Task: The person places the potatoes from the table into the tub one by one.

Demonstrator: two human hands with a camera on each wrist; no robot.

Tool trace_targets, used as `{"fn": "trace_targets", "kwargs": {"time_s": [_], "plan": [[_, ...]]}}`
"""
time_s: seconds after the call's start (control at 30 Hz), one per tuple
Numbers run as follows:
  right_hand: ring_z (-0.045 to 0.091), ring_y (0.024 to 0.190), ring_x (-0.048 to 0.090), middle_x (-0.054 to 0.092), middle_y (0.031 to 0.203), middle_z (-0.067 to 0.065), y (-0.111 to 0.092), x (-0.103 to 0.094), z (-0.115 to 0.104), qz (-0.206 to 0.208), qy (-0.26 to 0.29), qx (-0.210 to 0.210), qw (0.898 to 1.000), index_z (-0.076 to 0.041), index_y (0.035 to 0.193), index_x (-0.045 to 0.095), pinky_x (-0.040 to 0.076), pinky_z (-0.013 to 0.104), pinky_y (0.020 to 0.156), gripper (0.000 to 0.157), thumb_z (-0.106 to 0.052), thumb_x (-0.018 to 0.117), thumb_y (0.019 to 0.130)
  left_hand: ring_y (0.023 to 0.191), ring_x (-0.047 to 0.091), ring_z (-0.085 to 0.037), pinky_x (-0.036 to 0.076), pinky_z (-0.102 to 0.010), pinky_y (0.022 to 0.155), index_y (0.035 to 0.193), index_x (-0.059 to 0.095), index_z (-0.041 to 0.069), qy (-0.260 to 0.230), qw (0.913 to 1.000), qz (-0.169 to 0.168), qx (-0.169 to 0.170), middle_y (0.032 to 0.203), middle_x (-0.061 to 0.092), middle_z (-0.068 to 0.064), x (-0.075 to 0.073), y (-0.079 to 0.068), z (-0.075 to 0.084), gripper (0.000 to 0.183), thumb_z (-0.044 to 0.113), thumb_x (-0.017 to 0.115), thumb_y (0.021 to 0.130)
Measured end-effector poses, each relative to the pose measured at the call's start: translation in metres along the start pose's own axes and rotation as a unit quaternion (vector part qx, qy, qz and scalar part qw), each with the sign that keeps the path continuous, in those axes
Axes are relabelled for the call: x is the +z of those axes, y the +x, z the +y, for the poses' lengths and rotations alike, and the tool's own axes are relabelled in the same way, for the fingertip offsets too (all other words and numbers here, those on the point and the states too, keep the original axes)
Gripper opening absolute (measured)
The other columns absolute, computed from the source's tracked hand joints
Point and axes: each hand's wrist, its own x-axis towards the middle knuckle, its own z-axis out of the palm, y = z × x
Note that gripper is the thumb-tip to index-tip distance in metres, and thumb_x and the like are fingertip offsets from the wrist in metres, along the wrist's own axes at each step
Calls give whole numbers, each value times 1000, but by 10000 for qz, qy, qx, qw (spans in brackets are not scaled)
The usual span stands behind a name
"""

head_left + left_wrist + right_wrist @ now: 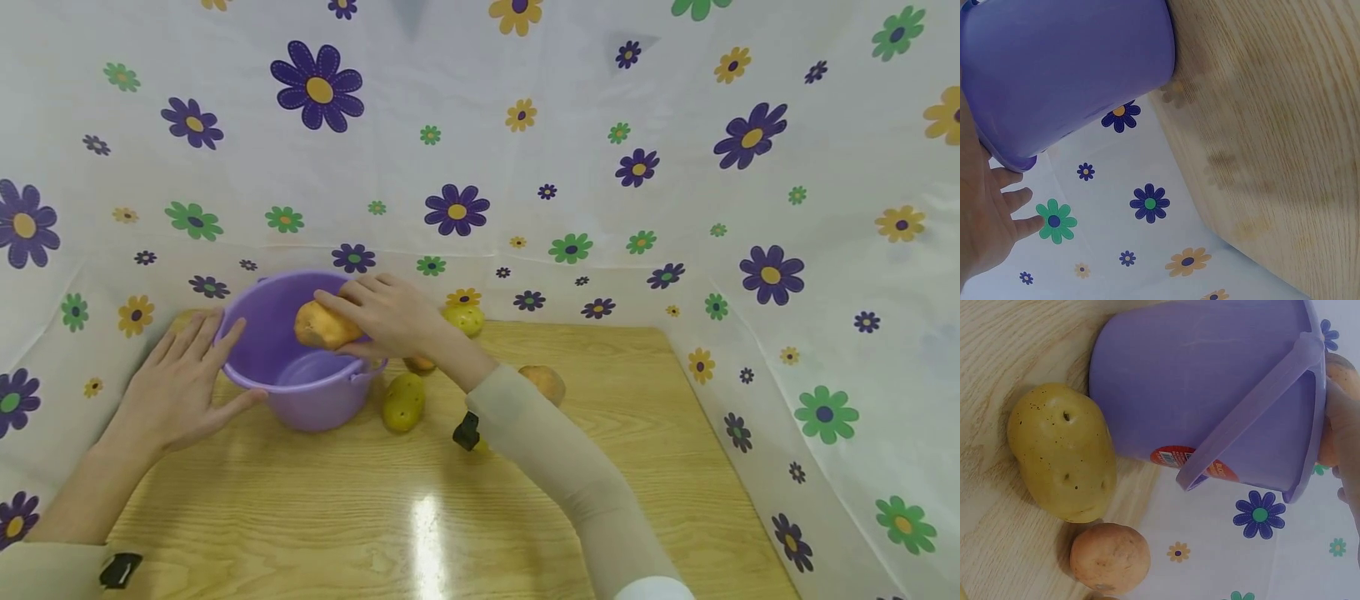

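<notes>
White cloth [450, 83] printed with purple, yellow and green flowers walls in the work area at the back and on both sides. Wood-grain table [300, 517] below it, a bright streak of glare on its near part.

Purple bucket [318, 408] stands upright toward the left rear of the table. Its handle [1244, 415] hangs down along the outside, and a red label [1169, 456] shows on the wall beneath it.

Right hand [393, 321] reaches over the rim from the right, fingers and thumb curved round a brown potato [322, 325]. Held potato is at the bucket's mouth, above the inner floor.

Left hand [176, 396] at the opposite side of the bucket: fingers extended and spread along the left rim, thumb out toward the front edge. No object in its grasp; how firmly it meets the rim, cannot tell.

Right of the bucket, a speckled yellow potato [403, 402] lies just beside the base, with a smaller brown potato [1110, 558] close behind it. Farther back, near the cloth, another yellow potato [465, 320]. One more brown potato [546, 383] sits to the right, partly hidden by the right sleeve [570, 467]. Black clip [467, 432] at that cuff.
</notes>
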Motion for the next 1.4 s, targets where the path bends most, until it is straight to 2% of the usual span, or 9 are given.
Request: {"fn": "trace_targets", "kwargs": {"time_s": [0.13,0.37,0.43,0.6,0.73,0.9,1.2,1.4], "plan": [[17,131,61,66,142,-3,7,1,-1,-301,24,-24,9995,-20,161,44,50,30,109,82,-71,56,98,163,18,-48,-1,-55,138,168,25,6,-13,10000,-13,-14,176,16,-26,1,0,0,103,69,60,94],[19,132,58,61,146,0,22,-4,-3,-964,-153,-230,9950,-23,165,37,51,28,105,83,-73,50,100,163,18,-48,5,-60,136,168,24,6,-1,10000,-24,-10,175,16,-27,0,0,-1,103,69,60,94],[19,131,58,61,146,0,25,-6,-5,-1089,-182,-275,9935,-23,165,37,52,28,104,83,-72,50,100,163,17,-47,4,-59,137,168,24,6,9,10000,-27,-18,175,16,-26,0,0,-1,104,70,60,94],[21,134,57,60,149,1,31,-7,-8,-1433,-139,-176,9894,-23,165,37,51,32,109,82,-73,49,100,163,17,-48,1,-57,137,168,24,6,5,10000,-5,5,176,14,-26,0,-1,-1,104,70,59,94],[21,138,55,59,152,1,34,-6,-9,-1650,-141,-80,9862,-23,165,37,51,34,113,84,-75,48,99,163,18,-48,4,-60,137,168,23,7,-4,10000,-29,-5,176,14,-26,-1,-1,0,103,70,59,94],[20,137,56,60,149,0,35,-3,-8,-1652,-87,-43,9862,-23,163,40,52,33,110,86,-78,48,98,163,18,-48,4,-59,137,168,23,8,-22,10000,-26,-14,176,15,-26,-1,-1,0,103,69,59,94],[21,140,55,57,153,2,31,1,-5,-1436,61,99,9896,-22,163,41,51,33,110,85,-76,50,98,162,20,-49,10,-64,135,168,25,8,-7,10000,19,8,176,15,-25,-1,-2,-1,103,70,60,94],[23,147,51,54,159,3,28,2,-3,-1292,57,121,9915,-22,164,39,48,37,119,85,-77,46,99,162,20,-50,10,-65,134,168,24,8,4,10000,-20,1,175,16,-26,-1,-1,0,103,69,60,94]]}}
